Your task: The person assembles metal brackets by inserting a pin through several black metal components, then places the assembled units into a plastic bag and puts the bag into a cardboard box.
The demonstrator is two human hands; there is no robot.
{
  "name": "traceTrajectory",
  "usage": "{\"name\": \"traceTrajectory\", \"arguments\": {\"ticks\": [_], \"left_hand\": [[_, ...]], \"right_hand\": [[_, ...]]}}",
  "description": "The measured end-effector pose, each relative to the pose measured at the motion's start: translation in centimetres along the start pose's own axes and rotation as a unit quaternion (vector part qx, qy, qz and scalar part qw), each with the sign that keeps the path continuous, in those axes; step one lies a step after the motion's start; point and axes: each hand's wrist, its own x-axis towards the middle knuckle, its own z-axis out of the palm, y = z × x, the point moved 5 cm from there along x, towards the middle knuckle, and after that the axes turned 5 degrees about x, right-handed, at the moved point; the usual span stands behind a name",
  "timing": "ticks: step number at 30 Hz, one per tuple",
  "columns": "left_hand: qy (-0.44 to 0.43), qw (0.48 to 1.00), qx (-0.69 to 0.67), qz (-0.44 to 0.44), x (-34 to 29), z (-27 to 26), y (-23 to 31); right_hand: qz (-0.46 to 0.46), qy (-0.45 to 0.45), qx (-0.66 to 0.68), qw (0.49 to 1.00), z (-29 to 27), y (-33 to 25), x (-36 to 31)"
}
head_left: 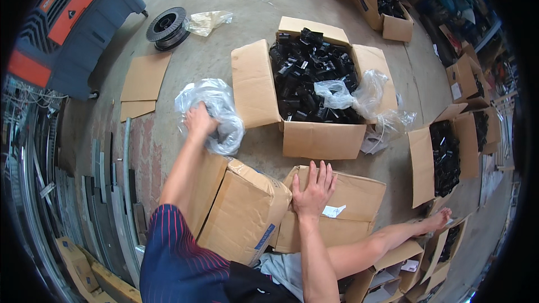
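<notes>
My left hand clenches the clear plastic bag; my right hand, released, lies flat on the closed box. I'd gather slack before lifting.

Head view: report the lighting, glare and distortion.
Head view: even daylight, soft shadows under the open box of black parts; bright glare on the clear plastic bag by the left hand; fisheye bends edges near the dark rim; right hand on a closed carton looks sharp.
</notes>
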Motion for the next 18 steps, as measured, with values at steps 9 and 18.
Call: {"name": "traceTrajectory", "arguments": {"ticks": [9,18], "left_hand": [[0.093,0.972,-0.025,0.216,-7.7,-2.1,2.8],[0.207,0.93,0.017,0.302,-11.6,-7.8,5.1]], "right_hand": [[0.002,-0.003,0.002,1.0,-0.3,0.5,0.1],[0.004,0.005,0.007,1.0,0.1,0.2,-0.6]]}}
